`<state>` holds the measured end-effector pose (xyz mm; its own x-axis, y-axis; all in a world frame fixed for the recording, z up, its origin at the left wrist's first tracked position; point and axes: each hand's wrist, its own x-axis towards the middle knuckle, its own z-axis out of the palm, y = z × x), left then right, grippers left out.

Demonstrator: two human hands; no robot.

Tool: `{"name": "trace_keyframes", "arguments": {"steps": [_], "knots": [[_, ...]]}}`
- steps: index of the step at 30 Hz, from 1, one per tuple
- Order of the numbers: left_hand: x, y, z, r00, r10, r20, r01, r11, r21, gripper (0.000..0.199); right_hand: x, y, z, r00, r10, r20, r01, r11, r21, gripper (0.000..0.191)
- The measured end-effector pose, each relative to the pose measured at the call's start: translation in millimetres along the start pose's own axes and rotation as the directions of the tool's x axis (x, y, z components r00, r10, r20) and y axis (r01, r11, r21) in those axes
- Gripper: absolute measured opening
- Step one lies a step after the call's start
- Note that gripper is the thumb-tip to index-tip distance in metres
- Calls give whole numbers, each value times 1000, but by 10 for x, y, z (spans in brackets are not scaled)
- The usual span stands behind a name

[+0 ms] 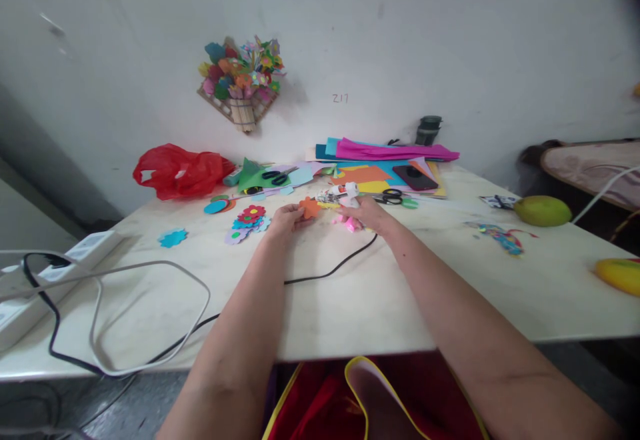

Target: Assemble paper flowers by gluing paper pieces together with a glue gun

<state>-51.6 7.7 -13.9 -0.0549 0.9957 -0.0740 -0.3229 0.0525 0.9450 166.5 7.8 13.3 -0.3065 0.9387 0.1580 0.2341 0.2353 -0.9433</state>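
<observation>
My left hand (287,220) pinches an orange flower cutout (309,208) by its left edge, just above the table. My right hand (369,213) is closed round a white glue gun (350,192), and a black cord (340,268) trails from below that hand across the table. Pink scraps (353,224) lie under the right hand. To the left of my left hand is a small pile of layered flowers, with a red flower (251,214) on top and a lilac flower (237,235) beside it. A single blue flower (173,238) lies farther left.
Black-handled scissors (393,196) lie beyond my right hand, another pair (279,176) farther back. Coloured sheets (365,177), a phone (415,177) and a red plastic bag (183,170) line the back. A power strip (65,273) with looping cables occupies the left; a mango (543,211) is right.
</observation>
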Motion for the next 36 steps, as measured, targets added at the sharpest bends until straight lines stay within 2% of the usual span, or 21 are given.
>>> {"name": "trace_keyframes", "arguments": {"steps": [10,17,36], "knots": [[0,-15,-10,999,25,36,-25,1000,4,7,-21,-59,-4,999,36,1,-35,994,-101,41],[-44,37,30,1000,-13,17,13,1000,23,4,-60,-120,-7,998,57,8,-55,985,-166,44],[-39,62,30,999,-41,30,39,998,40,9,-61,-139,-6,994,105,15,-97,957,-274,35]]}}
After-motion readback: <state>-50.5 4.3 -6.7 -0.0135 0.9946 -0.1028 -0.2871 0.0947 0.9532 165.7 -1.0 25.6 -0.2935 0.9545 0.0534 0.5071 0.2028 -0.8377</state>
